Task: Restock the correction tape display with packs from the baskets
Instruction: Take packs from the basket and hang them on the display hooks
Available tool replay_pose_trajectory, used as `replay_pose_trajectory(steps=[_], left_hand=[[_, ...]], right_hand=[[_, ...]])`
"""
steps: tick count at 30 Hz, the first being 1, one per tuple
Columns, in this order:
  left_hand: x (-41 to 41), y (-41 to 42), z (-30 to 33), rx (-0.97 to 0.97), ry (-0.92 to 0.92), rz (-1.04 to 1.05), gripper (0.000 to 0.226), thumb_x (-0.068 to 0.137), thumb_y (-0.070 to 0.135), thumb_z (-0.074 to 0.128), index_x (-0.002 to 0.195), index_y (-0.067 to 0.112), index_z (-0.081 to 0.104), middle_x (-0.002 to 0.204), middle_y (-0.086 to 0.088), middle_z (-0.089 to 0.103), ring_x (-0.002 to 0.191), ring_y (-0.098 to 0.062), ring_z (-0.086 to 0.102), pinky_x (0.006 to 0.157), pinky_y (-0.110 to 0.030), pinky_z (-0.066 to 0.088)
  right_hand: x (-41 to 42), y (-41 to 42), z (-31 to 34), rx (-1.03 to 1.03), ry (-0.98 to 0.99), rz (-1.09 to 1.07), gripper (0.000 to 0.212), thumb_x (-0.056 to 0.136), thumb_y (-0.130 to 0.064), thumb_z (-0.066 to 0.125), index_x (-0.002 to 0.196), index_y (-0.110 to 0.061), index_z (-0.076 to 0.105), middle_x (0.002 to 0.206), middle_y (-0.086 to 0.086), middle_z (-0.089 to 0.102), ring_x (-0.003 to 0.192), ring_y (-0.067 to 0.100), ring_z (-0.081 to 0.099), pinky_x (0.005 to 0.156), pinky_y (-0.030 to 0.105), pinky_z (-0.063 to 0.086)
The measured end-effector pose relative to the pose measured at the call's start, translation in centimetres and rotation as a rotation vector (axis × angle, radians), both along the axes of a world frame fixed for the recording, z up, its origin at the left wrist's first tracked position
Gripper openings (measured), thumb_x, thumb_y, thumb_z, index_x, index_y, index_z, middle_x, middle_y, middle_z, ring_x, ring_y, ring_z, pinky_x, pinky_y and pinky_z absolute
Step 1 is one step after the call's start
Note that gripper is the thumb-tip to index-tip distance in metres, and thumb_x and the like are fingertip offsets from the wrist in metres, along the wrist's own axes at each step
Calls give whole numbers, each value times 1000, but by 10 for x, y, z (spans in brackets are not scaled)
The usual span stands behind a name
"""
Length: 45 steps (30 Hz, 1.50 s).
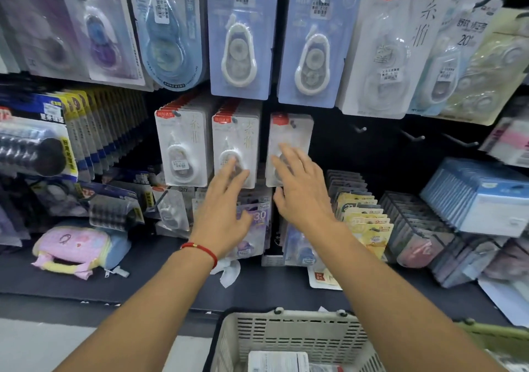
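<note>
Three stacks of white correction tape packs with red tabs hang side by side on pegs: a left stack [183, 148], a middle stack [237, 139] and a thin right one [297, 131]. My left hand [226, 205] reaches up with straight fingers, its fingertips at the lower part of the middle stack. My right hand [300, 188] is spread with straight fingers over the front of the right pack. Neither hand grips anything. Below, a beige basket [286, 334] holds a white pack [277, 361] at its bottom.
Bare pegs [412, 137] stick out of the dark board to the right of the right pack. Larger blue packs [240, 36] hang above. Racks of packs [363, 222] and a pastel pouch [74, 251] sit on the shelf. A green basket rim [498, 334] shows at right.
</note>
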State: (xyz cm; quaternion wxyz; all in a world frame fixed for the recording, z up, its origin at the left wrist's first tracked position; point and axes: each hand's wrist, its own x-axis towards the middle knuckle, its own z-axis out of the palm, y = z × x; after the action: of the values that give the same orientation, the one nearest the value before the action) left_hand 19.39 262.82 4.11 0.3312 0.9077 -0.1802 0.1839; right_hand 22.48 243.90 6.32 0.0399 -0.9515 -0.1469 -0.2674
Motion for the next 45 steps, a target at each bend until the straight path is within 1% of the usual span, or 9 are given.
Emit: replay_pose_trajectory(steps=[7,15,21,26,30,33,37,40,45], left_hand=[[6,9,-12,83,-36,-19,82,93,11,72,164,20,32,176,7,-5,162,-16,3,125,-25,9],[-29,10,-36,311,125,-148,62,93,12,65,153,19,50,163,-4,41,149,-29,37,121,-42,35],[-78,4,-104,525,331,-271,49,93,11,60,141,17,60,141,-5,58,132,-29,50,106,-42,46],[-129,-6,-181,667,543,-326,45,96,9,57,140,20,63,148,0,57,139,-23,46,114,-36,42],[-163,-9,-223,633,711,-327,48,98,7,56,143,19,60,152,0,54,143,-21,42,118,-33,37],[-176,-13,-238,568,802,-258,45,99,9,55,142,20,61,149,-2,56,141,-21,44,115,-33,40],[-181,-22,-247,419,889,-130,38,99,13,61,135,19,65,141,-6,61,131,-22,55,107,-31,47],[-177,-31,-246,192,1023,23,23,102,21,61,123,18,69,130,-10,68,119,-25,64,100,-29,52],[-166,-49,-240,-716,1679,291,74,104,53,59,158,9,34,144,-33,54,117,-43,68,85,-44,65]], right_hand=[[47,-14,11,-53,294,-11,78,97,-11,58,166,-23,26,177,5,2,161,30,13,119,50,39],[-13,-39,-27,34,129,171,61,95,-1,55,154,-14,49,175,-1,19,145,28,45,95,42,49],[-89,-55,-121,175,492,152,23,96,-18,60,116,-21,72,96,-3,72,91,28,70,80,42,56],[-147,-58,-239,-39,1186,129,33,100,-32,65,132,-21,68,124,3,73,118,26,64,98,35,51],[-203,-50,-326,-136,1434,131,73,101,-32,68,163,-20,31,165,11,38,150,32,39,121,44,36],[-225,-40,-357,-104,1362,154,88,99,-19,70,168,-22,15,170,12,24,152,34,33,123,45,32],[-219,-45,-349,-64,1232,215,64,93,-22,77,152,-20,52,143,12,54,130,32,48,106,39,41],[-200,-65,-317,281,1224,137,40,85,-21,86,122,-15,73,116,6,62,105,22,56,87,32,44],[-186,-96,-252,987,1138,66,24,79,5,87,97,-4,73,99,16,72,85,19,67,79,55,60]])
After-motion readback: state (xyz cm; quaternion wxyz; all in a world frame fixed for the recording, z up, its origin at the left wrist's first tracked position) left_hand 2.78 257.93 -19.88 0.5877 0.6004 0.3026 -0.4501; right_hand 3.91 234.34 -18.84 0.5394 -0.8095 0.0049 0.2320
